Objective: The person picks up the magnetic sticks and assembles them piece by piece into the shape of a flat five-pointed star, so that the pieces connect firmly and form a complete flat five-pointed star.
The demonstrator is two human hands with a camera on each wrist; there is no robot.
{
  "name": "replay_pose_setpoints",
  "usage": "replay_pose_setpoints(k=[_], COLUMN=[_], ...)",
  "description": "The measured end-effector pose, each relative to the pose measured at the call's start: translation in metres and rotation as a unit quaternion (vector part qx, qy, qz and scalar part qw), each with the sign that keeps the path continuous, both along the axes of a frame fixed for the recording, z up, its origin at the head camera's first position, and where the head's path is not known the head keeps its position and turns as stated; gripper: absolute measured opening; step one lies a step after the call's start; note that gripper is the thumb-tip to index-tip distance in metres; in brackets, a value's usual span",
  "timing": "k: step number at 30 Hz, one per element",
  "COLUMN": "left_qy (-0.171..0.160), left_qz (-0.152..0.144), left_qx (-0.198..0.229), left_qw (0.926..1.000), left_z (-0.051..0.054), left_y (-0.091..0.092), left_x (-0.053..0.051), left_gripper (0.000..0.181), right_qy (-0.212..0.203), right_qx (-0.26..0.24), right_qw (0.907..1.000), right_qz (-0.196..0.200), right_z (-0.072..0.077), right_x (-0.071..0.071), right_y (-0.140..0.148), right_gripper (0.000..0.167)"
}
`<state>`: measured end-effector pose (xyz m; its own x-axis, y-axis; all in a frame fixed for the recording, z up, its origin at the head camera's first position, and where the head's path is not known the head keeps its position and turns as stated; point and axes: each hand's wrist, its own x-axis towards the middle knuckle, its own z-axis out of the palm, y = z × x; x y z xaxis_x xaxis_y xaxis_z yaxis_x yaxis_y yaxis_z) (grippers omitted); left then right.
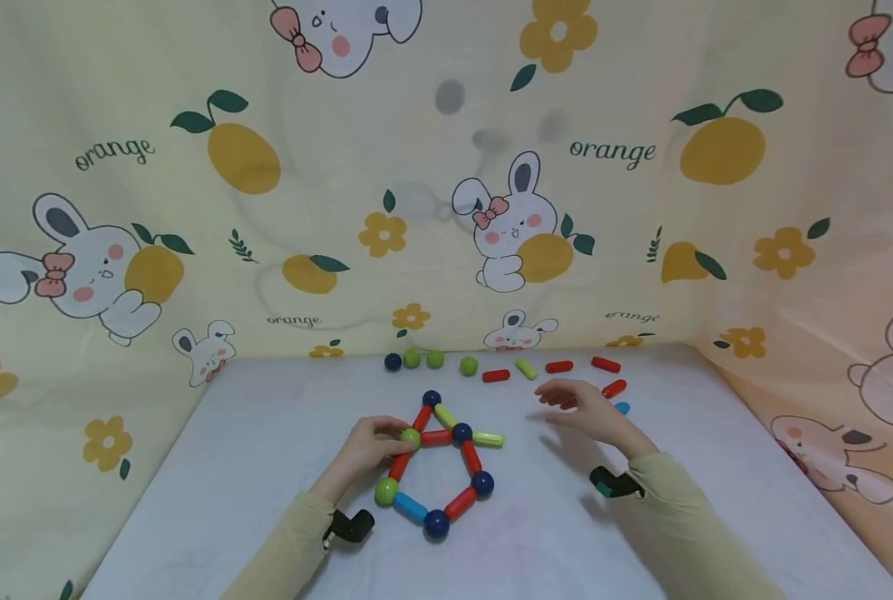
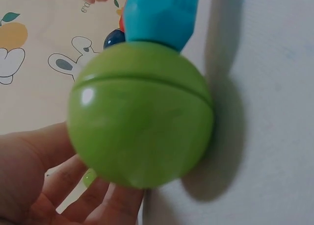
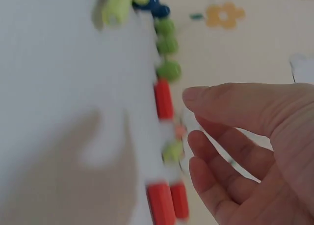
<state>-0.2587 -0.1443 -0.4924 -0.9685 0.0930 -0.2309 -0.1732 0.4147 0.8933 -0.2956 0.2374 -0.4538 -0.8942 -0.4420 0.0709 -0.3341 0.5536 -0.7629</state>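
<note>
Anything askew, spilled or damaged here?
Nothing looks spilled or damaged. One yellow-green rod jutting right from a dark blue ball looks odd: its far end is bare, while the other joined rods connect at both ends.

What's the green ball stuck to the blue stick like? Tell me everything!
The green ball is smooth and shiny, like plastic, with a thin seam line around it. In the head view it forms the lower-left corner of the shape. The blue stick meets it on one side and a red stick on another. The left hand is close by; I can't tell whether it touches it.
</note>
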Motion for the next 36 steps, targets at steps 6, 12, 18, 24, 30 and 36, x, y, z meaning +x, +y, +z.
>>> replay_pose_setpoints(k=[6,12,18,24,30,36], left_qy=[0.000,0.001,0.001,0.003,-0.005,-0.010], left_qz=[0.002,0.000,0.000,-0.001,-0.001,0.003], left_qx=[0.004,0.009,0.009,0.011,0.005,0.003], left_qw=[1.0000,1.0000,1.0000,0.9999,1.0000,0.9999], left_z=[0.002,0.003,0.002,0.001,0.000,0.002], left_y=[0.000,0.000,-0.001,-0.001,0.000,0.000], left_x=[0.002,0.003,0.002,0.001,0.000,0.000], left_gripper=[0.034,0.034,0.034,0.034,0.034,0.034], right_qy=[0.017,0.021,0.009,-0.027,-0.051,-0.032], right_qx=[0.028,0.057,0.086,0.084,0.085,0.098], right_qw=[0.9993,0.9972,0.9933,0.9913,0.9896,0.9904], right_qz=[-0.018,-0.044,-0.077,-0.098,-0.104,-0.092], right_z=[0.005,0.001,-0.006,-0.013,-0.023,-0.034], right_x=[0.000,0.001,0.002,-0.004,-0.012,-0.016], right_y=[0.049,0.091,0.114,0.119,0.117,0.111], right_gripper=[0.041,0.042,0.037,0.034,0.033,0.028])
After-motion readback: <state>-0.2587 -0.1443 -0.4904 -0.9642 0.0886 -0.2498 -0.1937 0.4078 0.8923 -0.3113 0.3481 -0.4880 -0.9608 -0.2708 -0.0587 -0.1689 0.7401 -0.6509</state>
